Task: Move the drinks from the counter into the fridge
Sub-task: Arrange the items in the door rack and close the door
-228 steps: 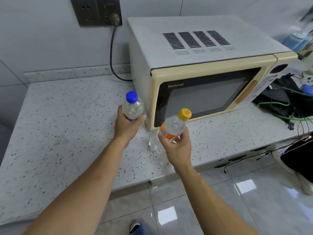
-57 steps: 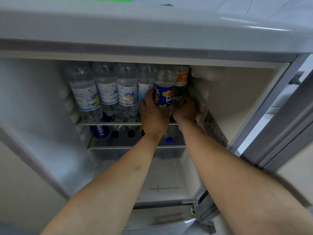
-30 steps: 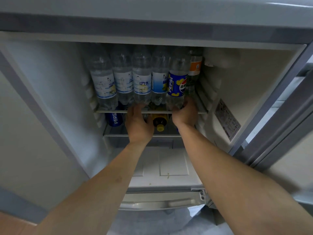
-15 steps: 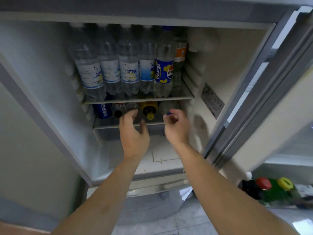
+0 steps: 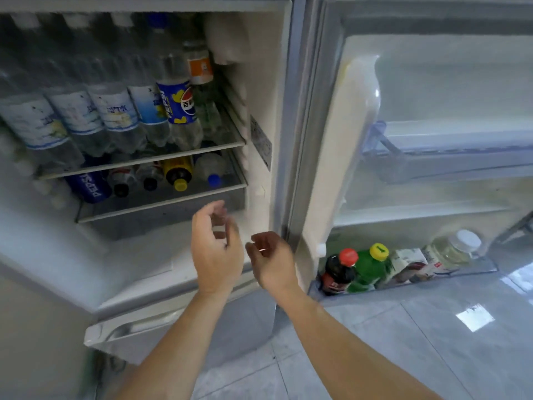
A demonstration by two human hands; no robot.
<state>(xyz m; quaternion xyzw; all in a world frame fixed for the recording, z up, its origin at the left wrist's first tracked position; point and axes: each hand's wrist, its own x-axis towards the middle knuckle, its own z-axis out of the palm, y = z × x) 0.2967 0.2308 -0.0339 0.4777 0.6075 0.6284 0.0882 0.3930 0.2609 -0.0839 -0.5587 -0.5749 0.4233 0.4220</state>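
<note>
Fridge [image 5: 268,90] open, seen from above; compartment fills the left half of the frame, door swung out to the right.

Upper left: top shelf [image 5: 144,161] carries a row of clear bottles standing upright, close-packed. Right end of that row: blue-labelled Pepsi bottle [image 5: 177,108], and just behind and right of it the orange-labelled bottle [image 5: 200,67].

Centre left, lower shelf [image 5: 161,202]: bottles lying down, caps toward the opening. Left to right: blue Pepsi bottle on its side, two dark-capped ones, a yellow-capped bottle [image 5: 178,171], then the blue-capped bottle [image 5: 212,168] at the right end, its long axis running front to back.

Centre of frame: left hand [image 5: 216,255], empty, fingers loosely curled, palm turned right, in front of the compartment and below the lower shelf. Blue-capped bottle lies up and slightly left of it, apart. Just right: right hand [image 5: 272,259], also empty, fingers relaxed and half-bent, near the compartment's right edge. Both forearms reach in from the bottom of the frame. Neither hand touches a bottle or shelf.

Right half: door [image 5: 354,140]; its bottom rack holds a red-capped dark bottle, a green bottle with yellow cap, a carton and a white-capped clear bottle.

Judgement: these drinks look stowed; the right hand is nearer the door. No worktop in view.
</note>
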